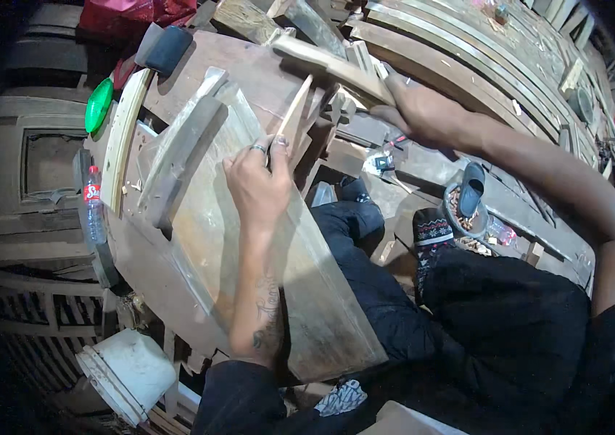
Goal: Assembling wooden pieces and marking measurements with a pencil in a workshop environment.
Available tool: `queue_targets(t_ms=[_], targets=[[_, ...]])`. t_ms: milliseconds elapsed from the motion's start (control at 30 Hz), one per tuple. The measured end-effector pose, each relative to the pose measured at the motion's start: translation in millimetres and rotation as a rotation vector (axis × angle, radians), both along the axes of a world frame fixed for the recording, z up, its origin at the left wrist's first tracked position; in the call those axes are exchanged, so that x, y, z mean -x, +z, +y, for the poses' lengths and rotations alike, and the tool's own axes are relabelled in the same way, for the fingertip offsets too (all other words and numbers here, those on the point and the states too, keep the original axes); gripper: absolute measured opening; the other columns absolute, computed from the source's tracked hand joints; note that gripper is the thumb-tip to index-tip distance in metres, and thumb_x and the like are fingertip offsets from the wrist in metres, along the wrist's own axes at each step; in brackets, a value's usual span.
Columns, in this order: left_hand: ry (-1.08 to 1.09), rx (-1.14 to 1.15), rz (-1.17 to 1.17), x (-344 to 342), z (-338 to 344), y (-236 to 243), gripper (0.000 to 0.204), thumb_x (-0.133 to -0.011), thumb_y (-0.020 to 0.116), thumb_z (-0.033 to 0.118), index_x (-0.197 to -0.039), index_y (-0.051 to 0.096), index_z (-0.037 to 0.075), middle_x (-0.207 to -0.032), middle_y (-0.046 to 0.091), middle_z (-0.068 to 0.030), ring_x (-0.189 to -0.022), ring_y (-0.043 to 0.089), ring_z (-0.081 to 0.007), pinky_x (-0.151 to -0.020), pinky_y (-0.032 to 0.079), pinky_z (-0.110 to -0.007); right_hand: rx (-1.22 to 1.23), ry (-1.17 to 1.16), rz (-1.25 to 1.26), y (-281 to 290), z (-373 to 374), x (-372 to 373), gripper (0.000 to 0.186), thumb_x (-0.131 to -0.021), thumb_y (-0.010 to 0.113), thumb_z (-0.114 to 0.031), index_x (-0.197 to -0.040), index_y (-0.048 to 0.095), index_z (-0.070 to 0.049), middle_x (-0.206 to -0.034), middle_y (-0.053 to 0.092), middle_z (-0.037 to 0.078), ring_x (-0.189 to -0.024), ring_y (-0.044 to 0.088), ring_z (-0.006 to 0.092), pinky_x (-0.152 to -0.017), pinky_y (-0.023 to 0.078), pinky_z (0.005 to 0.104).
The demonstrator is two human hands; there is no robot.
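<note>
My left hand (258, 177), with a ring on one finger, pinches a slim pale wooden stick (296, 109) that narrows to a point and tilts up and away. Beneath that forearm a wide wooden board (315, 297) slants across the work surface toward my lap. Farther right, my right hand (420, 109) is closed on the near end of a long, flat wooden bar (333, 69), its fingers partly hidden. The bar's far end reaches left beyond the stick's tip, and I cannot tell whether the two touch. A thick, curved wooden piece (190, 156) lies on the board's left side.
At left are a plastic bottle (93, 210) with a red cap, a green oval thing (98, 105) and a white bucket (133, 370). Right of my legs, a dark slipper (471, 190) rests on a tub (460, 223) of wood chips. Long planks (460, 54) fill the back right.
</note>
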State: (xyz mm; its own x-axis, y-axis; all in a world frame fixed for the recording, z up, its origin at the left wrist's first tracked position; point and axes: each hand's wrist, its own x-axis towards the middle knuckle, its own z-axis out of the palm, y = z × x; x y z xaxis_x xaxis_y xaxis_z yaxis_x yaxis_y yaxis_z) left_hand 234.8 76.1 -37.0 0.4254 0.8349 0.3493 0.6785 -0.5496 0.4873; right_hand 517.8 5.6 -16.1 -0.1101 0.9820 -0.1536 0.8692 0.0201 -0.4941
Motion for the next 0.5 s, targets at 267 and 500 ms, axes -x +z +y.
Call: queue_targets(t_ms=[267,500], targets=[[-0.042,-0.006,-0.007,-2.9,-1.4,1.9,0.022,-0.094,0.062,0.023,-0.094,0.072,0.003,-0.081,0.069,-0.0179,-0.081,0.065,-0.0342,-0.078,0.039,-0.042,-0.106,0.054,-0.032,-1.5,-2.3,-13.5,0.037,-0.101,0.054,-0.036,-0.108,0.043,-0.002,-0.078,0.061,0.027,-0.076,0.063,0.0461,-0.068,0.048,0.0546],[0.009,0.004,0.048,3.5,0.4,5.5,0.022,-0.093,0.062,0.024,-0.094,0.072,0.005,-0.082,0.07,-0.0163,-0.081,0.065,-0.0332,-0.078,0.039,-0.042,-0.012,0.197,-0.029,2.6,-12.9,3.6,0.038,-0.1,0.056,-0.036,-0.11,0.038,-0.004,-0.073,0.06,0.027,-0.074,0.063,0.0466,-0.066,0.048,0.0548]])
